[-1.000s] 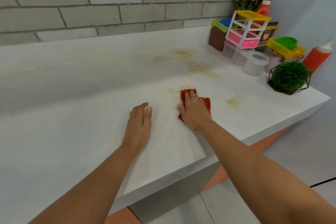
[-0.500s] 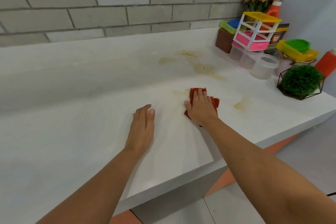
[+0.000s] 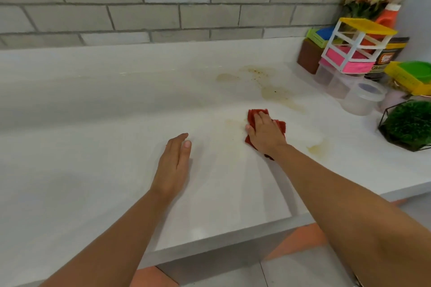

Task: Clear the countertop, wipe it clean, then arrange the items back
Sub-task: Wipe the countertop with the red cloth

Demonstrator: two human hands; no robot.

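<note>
My right hand (image 3: 264,133) presses flat on a red cloth (image 3: 252,115) in the middle of the white countertop (image 3: 93,105), fingers straight and pointing away from me. The cloth shows past my fingertips and beside my wrist. To the left, my left hand (image 3: 175,165) rests palm down on the bare counter, holding nothing. Brownish stains (image 3: 275,92) lie beyond the cloth toward the back right, a faint one sits just left of it, and another stain (image 3: 318,148) marks the surface to the right of my wrist.
Items crowd the right end: a small drawer rack (image 3: 354,46) with yellow top and pink drawer, a clear plastic jar (image 3: 362,98), a round green plant (image 3: 408,123) in a wire frame, a yellow-and-green box (image 3: 412,74), an orange bottle (image 3: 388,16). A grey brick wall (image 3: 163,0) backs the counter.
My right hand has slid the red cloth a little farther away and to the right. My left hand stays flat in the same spot.
</note>
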